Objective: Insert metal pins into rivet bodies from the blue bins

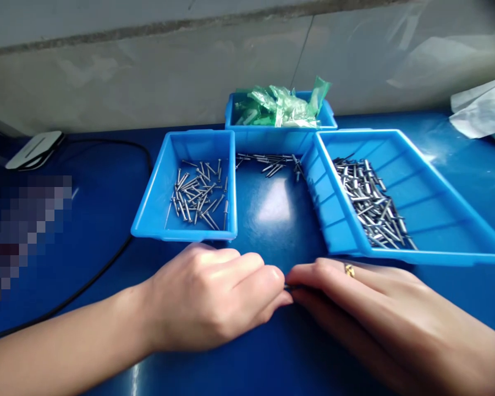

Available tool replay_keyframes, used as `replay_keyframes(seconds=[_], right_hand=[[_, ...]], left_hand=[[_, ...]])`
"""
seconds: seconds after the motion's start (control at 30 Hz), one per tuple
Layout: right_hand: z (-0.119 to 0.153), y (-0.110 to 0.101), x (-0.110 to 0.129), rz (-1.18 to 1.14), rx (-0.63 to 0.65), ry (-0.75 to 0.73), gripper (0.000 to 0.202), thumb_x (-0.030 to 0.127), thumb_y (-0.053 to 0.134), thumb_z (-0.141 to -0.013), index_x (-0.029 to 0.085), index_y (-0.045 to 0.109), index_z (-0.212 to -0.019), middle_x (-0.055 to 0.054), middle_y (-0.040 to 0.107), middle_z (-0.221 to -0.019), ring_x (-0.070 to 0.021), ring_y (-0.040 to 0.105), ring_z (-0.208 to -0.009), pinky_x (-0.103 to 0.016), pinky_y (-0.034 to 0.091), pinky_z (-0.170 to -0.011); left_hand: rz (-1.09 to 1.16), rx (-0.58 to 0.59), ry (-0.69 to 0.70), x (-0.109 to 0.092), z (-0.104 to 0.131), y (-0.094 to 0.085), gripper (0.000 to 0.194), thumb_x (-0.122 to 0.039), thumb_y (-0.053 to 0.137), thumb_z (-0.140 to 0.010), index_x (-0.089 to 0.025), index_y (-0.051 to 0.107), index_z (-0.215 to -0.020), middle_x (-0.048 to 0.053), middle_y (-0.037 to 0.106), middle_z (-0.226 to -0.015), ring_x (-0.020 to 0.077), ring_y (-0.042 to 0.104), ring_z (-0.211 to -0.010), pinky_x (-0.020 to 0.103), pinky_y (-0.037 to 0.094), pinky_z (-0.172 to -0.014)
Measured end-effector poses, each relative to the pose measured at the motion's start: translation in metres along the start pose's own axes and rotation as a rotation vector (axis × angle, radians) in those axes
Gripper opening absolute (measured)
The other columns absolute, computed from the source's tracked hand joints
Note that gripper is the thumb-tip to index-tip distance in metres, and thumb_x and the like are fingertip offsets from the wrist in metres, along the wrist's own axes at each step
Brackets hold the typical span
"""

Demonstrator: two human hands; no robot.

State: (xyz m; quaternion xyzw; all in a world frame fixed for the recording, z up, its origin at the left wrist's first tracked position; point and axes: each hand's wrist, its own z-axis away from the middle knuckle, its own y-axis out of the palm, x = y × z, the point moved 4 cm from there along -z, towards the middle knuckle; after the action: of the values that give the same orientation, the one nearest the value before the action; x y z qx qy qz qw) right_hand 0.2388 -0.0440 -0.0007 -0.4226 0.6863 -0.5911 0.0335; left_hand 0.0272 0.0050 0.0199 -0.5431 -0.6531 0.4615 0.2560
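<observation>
My left hand (223,294) is closed in a pinch, its fingertips nearly meeting those of my right hand (355,308), which is also pinched shut and wears a ring (349,270). A thin dark sliver shows between the two sets of fingertips; what it is stays hidden. Just beyond my left hand stands a blue bin (148,212) holding several silver screws (196,192). Past my right hand, a wider blue bin (441,209) contains a heap of blind rivets (373,206) along its left side.
A third blue bin (272,137) at the back holds crumpled green plastic bags (282,104). Loose blind rivets (275,165) lie on the blue table (272,247) before it. A black cable (111,261) curves from a white device (35,149) at left. White plastic (484,107) lies far right.
</observation>
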Motion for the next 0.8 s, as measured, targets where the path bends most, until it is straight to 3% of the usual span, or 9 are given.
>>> replay_keyframes(seconds=[0.17, 0.3, 0.4, 0.5, 0.67, 0.8], right_hand=[[-0.022, -0.007, 0.002, -0.076, 0.050, -0.088, 0.034, 0.002, 0.043, -0.110, 0.026, 0.062, -0.094, 0.001, 0.080, -0.083, -0.0132, 0.071, -0.057, -0.023, 0.054, -0.053], [-0.026, -0.006, 0.003, -0.142, 0.072, -0.087, 0.034, 0.002, 0.040, -0.111, 0.025, 0.063, -0.098, 0.004, 0.075, -0.075, -0.0124, 0.067, -0.053, -0.023, 0.053, -0.050], [-0.026, -0.004, 0.004, -0.169, 0.079, -0.081, 0.038, 0.004, 0.038, -0.115, 0.025, 0.062, -0.096, 0.004, 0.075, -0.076, -0.0118, 0.069, -0.054, -0.021, 0.053, -0.051], [-0.024, -0.004, 0.005, -0.110, 0.050, -0.092, 0.036, 0.006, 0.043, -0.119, 0.025, 0.063, -0.095, 0.003, 0.076, -0.077, -0.0118, 0.072, -0.055, -0.021, 0.053, -0.053], [-0.024, -0.007, 0.008, -0.061, -0.024, -0.125, 0.039, 0.022, 0.039, -0.129, 0.025, 0.063, -0.099, 0.004, 0.072, -0.073, -0.0098, 0.069, -0.052, -0.022, 0.048, -0.051], [-0.025, -0.008, 0.006, -0.082, 0.067, -0.127, 0.044, 0.015, 0.034, -0.128, 0.025, 0.059, -0.093, 0.005, 0.070, -0.071, -0.0081, 0.066, -0.050, -0.020, 0.047, -0.050]], left_hand=[[0.097, 0.006, 0.012, -0.002, 0.000, 0.003, 0.032, -0.009, 0.056, -0.119, -0.017, 0.072, -0.092, -0.001, 0.069, -0.076, 0.0141, 0.061, -0.059, 0.031, 0.048, -0.052], [0.138, -0.125, 0.027, -0.004, 0.005, 0.008, 0.031, -0.011, 0.058, -0.116, -0.018, 0.076, -0.092, 0.000, 0.070, -0.076, 0.0150, 0.057, -0.057, 0.034, 0.048, -0.051], [0.160, -0.172, 0.076, -0.005, 0.007, 0.007, 0.017, -0.012, 0.071, -0.111, -0.018, 0.081, -0.099, 0.002, 0.077, -0.083, 0.0160, 0.067, -0.063, 0.031, 0.057, -0.057], [0.160, -0.127, 0.085, -0.005, 0.004, 0.001, 0.022, -0.011, 0.069, -0.112, -0.016, 0.080, -0.093, 0.005, 0.082, -0.086, 0.0172, 0.075, -0.070, 0.029, 0.063, -0.065], [0.141, -0.090, 0.019, -0.001, -0.001, -0.006, 0.036, -0.005, 0.054, -0.116, -0.016, 0.075, -0.088, 0.003, 0.079, -0.079, 0.0149, 0.069, -0.063, 0.029, 0.055, -0.058], [0.133, -0.041, 0.027, -0.002, 0.000, -0.004, 0.039, -0.006, 0.051, -0.119, -0.016, 0.075, -0.090, 0.004, 0.082, -0.085, 0.0147, 0.068, -0.064, 0.030, 0.055, -0.058]])
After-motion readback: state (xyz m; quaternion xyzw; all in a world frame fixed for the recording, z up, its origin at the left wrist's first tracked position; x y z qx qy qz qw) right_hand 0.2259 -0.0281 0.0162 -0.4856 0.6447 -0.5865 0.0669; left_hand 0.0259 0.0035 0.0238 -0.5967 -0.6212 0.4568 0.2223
